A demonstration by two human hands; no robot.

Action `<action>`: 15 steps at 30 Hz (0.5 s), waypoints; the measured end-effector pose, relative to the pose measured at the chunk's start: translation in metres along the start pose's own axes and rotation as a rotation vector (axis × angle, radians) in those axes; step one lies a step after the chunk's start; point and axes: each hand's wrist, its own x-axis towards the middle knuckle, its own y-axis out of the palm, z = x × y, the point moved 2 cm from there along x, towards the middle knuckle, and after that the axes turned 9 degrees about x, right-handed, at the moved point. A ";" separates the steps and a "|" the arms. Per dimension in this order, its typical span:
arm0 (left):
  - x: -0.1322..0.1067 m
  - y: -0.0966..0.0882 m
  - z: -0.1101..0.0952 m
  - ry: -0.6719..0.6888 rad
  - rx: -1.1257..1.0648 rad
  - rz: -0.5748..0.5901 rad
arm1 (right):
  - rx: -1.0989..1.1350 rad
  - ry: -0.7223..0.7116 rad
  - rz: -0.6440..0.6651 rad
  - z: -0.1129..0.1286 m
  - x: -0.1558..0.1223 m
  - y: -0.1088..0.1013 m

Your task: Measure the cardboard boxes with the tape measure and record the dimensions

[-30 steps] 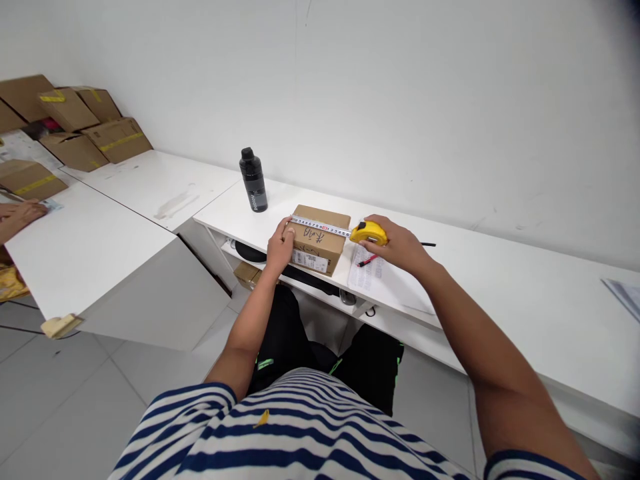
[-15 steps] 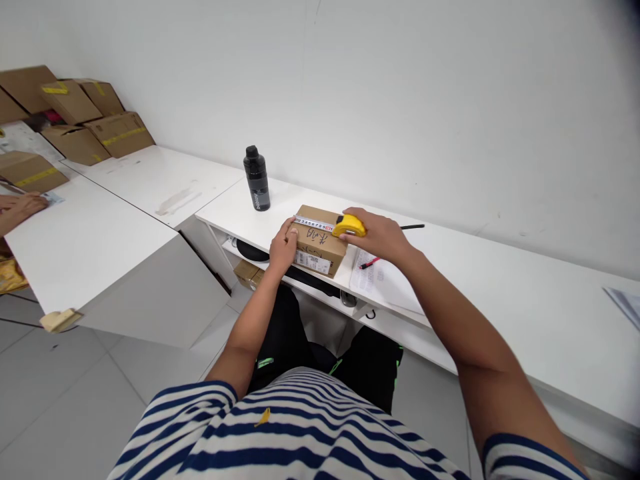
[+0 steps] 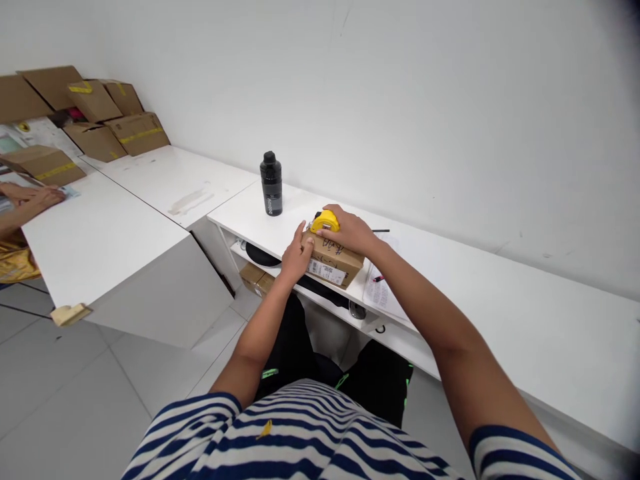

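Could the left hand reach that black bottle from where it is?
Probably yes: the black bottle stands upright beyond the left hand, with nothing visible between them, though that hand rests against the cardboard box.

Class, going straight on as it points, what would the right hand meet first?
Beyond the tape measure in the right hand, probably the black bottle, though the left hand lies close to that line; depth is unclear.

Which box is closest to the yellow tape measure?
The box with black handwriting, touched by the left hand; others sit far left or below the desk.
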 end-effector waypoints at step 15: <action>0.006 0.014 0.015 -0.012 -0.203 0.000 | 0.137 -0.041 -0.091 -0.002 -0.013 0.006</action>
